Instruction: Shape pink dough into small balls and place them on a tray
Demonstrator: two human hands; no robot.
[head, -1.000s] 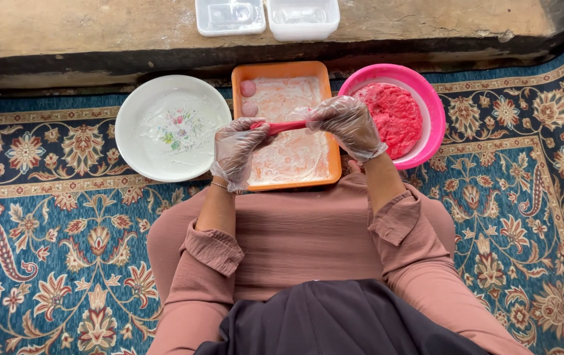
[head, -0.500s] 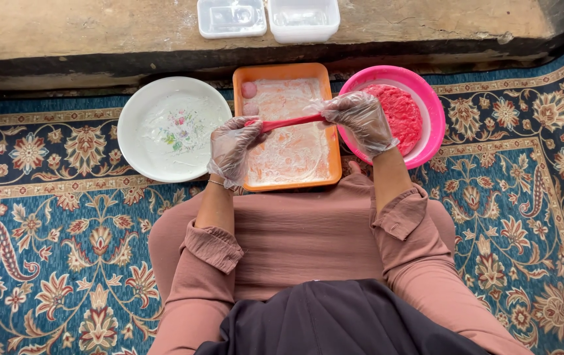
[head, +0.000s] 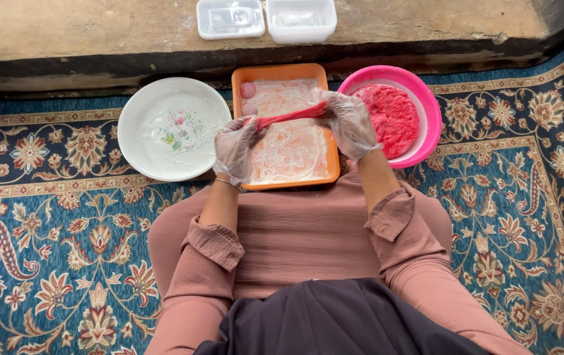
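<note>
Over the orange tray (head: 332, 176), both hands' fingers have stretched the meat strip (head: 290, 116) longer: left hand (head: 234, 148) and right hand (head: 349, 123) each pinch an end.

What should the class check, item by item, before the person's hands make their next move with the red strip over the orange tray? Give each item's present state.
1. Both hands gloved: ok; the left hand and right hand wear clear gloves.
2. Red strip held at both ends: ok, stretched between the hands.
3. Strip over the orange tray: ok.
4. Free room on the tray: ok; only two small pink pieces sit at its far left corner.
5. Red mixture within reach: ok, in the pink bowl beside the right hand.
6. White plate clean: cannot tell; it looks smeared.
</note>
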